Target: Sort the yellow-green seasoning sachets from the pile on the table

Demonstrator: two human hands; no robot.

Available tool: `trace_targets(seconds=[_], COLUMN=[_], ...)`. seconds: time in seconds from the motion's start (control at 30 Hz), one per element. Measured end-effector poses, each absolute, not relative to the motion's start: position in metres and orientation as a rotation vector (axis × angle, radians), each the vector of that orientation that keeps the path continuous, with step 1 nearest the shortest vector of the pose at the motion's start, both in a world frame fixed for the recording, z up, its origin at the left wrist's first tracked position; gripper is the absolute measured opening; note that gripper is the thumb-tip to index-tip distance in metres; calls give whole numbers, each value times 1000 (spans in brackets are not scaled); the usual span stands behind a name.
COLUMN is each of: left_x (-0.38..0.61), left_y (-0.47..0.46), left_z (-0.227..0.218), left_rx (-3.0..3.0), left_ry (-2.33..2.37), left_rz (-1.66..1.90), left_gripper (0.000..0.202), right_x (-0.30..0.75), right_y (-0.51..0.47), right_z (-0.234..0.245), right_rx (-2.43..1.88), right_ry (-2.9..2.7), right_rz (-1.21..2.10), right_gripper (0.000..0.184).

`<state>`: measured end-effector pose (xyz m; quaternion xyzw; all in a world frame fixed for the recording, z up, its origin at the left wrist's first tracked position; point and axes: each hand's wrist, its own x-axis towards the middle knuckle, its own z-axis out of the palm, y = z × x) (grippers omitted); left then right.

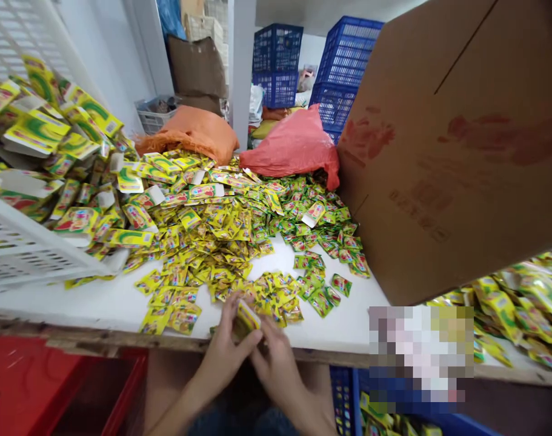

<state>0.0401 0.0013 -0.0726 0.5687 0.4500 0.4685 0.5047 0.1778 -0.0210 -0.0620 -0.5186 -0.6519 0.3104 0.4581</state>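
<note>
Table [98, 309], its right part partly masked by a large cardboard box [457, 181]. Left: white crate [34, 245], yellow boxes [42, 130] spilling out. Below the front edge: blue crate [357, 399] containing yellow packets [394, 424]. Rear: orange sack [194, 130] and red sack [291, 145]. Front centre: left hand [230, 345] and right hand [278, 348] together, clamped on 1 small yellow carton [248, 316], near yellow sachets [212, 242] and green sachets [321, 300].
</note>
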Motion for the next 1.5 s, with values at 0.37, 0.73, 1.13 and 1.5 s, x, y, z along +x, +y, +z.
trace_targets(seconds=[0.37, 0.73, 1.13, 1.5], left_x=[55, 27, 43, 34], left_y=[14, 46, 22, 22], left_z=[-96, -98, -103, -99], left_rx=[1240, 638, 1296, 1503], left_ry=[1236, 1155, 1172, 1279], left_rz=[1086, 1398, 1231, 1108], left_gripper=[33, 47, 35, 23], right_x=[247, 283, 372, 344], right_y=[55, 82, 24, 30], right_z=[-94, -114, -88, -110], right_rx=[-1609, -1592, -1575, -1727], right_ry=[-1502, -1330, -1068, -1032], right_rz=[360, 498, 723, 766], right_gripper=[26, 26, 32, 33])
